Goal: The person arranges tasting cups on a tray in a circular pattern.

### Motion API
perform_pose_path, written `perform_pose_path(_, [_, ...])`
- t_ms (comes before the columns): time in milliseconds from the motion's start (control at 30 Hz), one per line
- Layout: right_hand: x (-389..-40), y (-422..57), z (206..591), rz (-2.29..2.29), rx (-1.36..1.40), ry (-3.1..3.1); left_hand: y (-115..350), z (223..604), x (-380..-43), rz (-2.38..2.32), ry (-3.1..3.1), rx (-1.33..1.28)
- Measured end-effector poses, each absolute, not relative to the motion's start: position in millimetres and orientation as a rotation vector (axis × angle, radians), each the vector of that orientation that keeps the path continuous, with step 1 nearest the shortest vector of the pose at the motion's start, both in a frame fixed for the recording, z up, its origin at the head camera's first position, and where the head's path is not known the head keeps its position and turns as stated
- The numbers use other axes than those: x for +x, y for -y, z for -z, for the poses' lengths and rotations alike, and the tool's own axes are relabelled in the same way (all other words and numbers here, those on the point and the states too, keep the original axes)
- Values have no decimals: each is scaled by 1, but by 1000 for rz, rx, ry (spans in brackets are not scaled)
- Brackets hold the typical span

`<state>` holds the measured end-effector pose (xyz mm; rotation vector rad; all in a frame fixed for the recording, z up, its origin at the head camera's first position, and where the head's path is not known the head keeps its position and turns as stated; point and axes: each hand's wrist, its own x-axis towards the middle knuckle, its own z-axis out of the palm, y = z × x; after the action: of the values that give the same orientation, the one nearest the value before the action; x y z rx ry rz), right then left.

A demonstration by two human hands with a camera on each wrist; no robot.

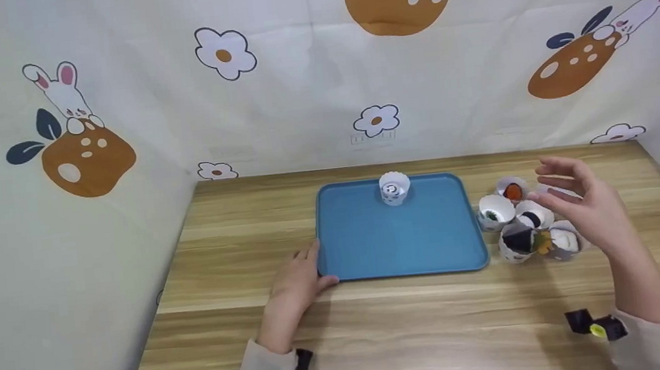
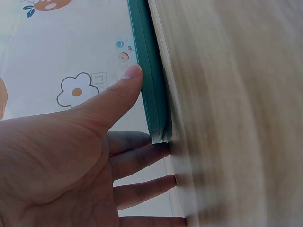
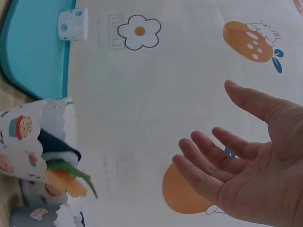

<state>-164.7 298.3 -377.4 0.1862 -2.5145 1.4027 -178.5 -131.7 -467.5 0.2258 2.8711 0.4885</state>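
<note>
A blue tray (image 1: 396,233) lies on the wooden table, with one white paper cup (image 1: 395,188) near its far edge. My left hand (image 1: 298,280) touches the tray's near left corner. In the left wrist view, the thumb (image 2: 125,87) rests along the tray's rim while the straight fingers reach down to the tabletop. My right hand (image 1: 596,206) is raised above the right side of the table, fingers spread and loosely bent, holding nothing. Below and left of it stand several patterned paper cups (image 1: 497,213) with small items inside, one orange-red and one dark.
Beside the tray's right edge the cups stand in a tight cluster. A dark piece with a green and orange bit (image 3: 66,177) sticks out of one cup. A printed cloth (image 1: 297,109) with flowers and rabbits hangs behind the table and along its left side.
</note>
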Motion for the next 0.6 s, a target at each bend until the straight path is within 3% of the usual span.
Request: perform_pose_path(600, [-161,-358,411,-1491,275,2561,132,466,-178,-473,-2859,230])
